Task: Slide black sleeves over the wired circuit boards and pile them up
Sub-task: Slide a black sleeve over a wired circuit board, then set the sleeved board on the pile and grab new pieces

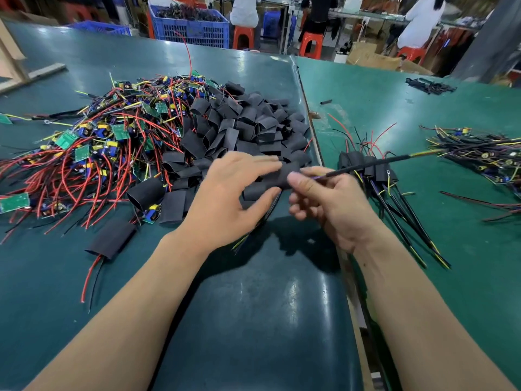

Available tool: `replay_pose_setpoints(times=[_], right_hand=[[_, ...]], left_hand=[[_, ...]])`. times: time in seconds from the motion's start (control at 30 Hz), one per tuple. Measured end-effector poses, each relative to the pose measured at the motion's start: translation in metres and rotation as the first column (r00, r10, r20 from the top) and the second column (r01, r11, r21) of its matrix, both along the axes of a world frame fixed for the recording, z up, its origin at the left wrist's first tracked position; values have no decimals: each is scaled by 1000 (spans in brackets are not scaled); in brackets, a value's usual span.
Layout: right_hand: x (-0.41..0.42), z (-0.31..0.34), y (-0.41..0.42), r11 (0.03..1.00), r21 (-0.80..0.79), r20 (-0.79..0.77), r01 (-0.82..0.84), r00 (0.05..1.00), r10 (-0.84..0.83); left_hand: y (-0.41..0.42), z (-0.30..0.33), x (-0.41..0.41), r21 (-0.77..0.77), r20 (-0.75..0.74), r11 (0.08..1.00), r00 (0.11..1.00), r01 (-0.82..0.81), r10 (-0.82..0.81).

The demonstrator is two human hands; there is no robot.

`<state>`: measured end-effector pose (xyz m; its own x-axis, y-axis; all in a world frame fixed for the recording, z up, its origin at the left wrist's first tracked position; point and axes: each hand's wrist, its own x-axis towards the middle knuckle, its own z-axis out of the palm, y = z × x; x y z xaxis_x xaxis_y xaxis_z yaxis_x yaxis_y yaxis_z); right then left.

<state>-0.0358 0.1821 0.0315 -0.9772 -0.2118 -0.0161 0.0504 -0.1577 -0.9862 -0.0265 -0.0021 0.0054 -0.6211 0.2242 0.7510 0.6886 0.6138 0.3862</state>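
Your left hand [225,198] grips the flat black heat-shrink sleeve [270,180], fingers laid along the top and thumb under it, so the tube stays steady while the leads go through. Your right hand [324,201] pinches the thin black-sheathed wire lead with a yellow tail [366,166] right at the sleeve's right mouth. That looks like pulling the board into the tube by its leads. The board itself is hidden; I judge it's inside the sleeve, but can't confirm. Thin yellow and black wire ends poke out below your left palm.

Layout suits the flow. Loose heap of green circuit boards with red, black and yellow wires [93,142] sits to your left. The mound of empty black sleeves [248,122] sits straight ahead, just beyond your hands, both in easy reach. The finished row of sleeved boards [366,167] is just right of your right hand, leads fanned toward you, so the drop-off is short. One sleeved board [111,239] lies apart at near left.

The bench [253,320] is a dark teal glossy mat with glare. A second green-topped bench [451,249] butts up on the right, carrying another tangle of wired parts [479,156]. Behind it: blue plastic crates [191,26], orange stools [310,43], and people seated at other benches.
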Motion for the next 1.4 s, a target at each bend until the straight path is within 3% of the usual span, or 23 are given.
replay_pose_setpoints(times=[0.07, 0.2, 0.27, 0.37, 0.5, 0.57, 0.67, 0.73, 0.83, 1.0, 1.17, 1.3, 1.4], right_hand=[[-5, 5, 6, 966, -134, -20, 219, 974, -224], [-17, 11, 32, 720, -435, 64, 541, 816, -574], [-21, 9, 41, 652, -498, 205, 572, 808, -553], [-21, 4, 47, 732, -464, 389, 499, 857, -338], [-18, 5, 45, 787, -448, 388, 424, 885, -255], [-17, 5, 42, 808, -405, 367, 427, 886, -284], [-16, 5, 38, 852, -339, 333, 400, 898, -289], [-15, 4, 35, 883, -303, 324, 358, 910, -258], [-13, 4, 31, 918, -263, 313, 296, 927, -209], [-11, 4, 26, 946, -200, 286, 256, 939, -193], [-11, 5, 27, 950, -193, 272, 245, 944, -188], [-11, 5, 27, 955, -179, 267, 237, 946, -185], [-11, 4, 25, 960, -163, 262, 227, 948, -180]], left_hand=[[-3, 0, -2, 28, -63, 996, 995, -79, 80], [-5, -1, -2, 87, -135, 982, 974, -169, 180], [-5, -1, -2, 83, -126, 979, 972, -188, 198], [-6, -2, -2, 84, -87, 970, 968, -227, 234], [-14, -2, -2, 59, -54, 931, 930, -359, 362], [-18, -3, -2, 5, -13, 848, 848, -530, 530], [-32, -4, -4, -61, 117, 612, 603, -789, 789], [-45, -5, -4, -130, 235, 498, 461, -857, 856], [-57, -8, -5, -280, 378, 475, 359, -834, 853], [-64, -9, -10, -277, 400, 503, 378, -819, 835], [-71, -8, -13, -70, 431, 548, 470, -834, 770], [-70, -7, -13, 45, 370, 571, 544, -820, 753], [-62, -6, -12, 3, 327, 493, 467, -870, 822]])
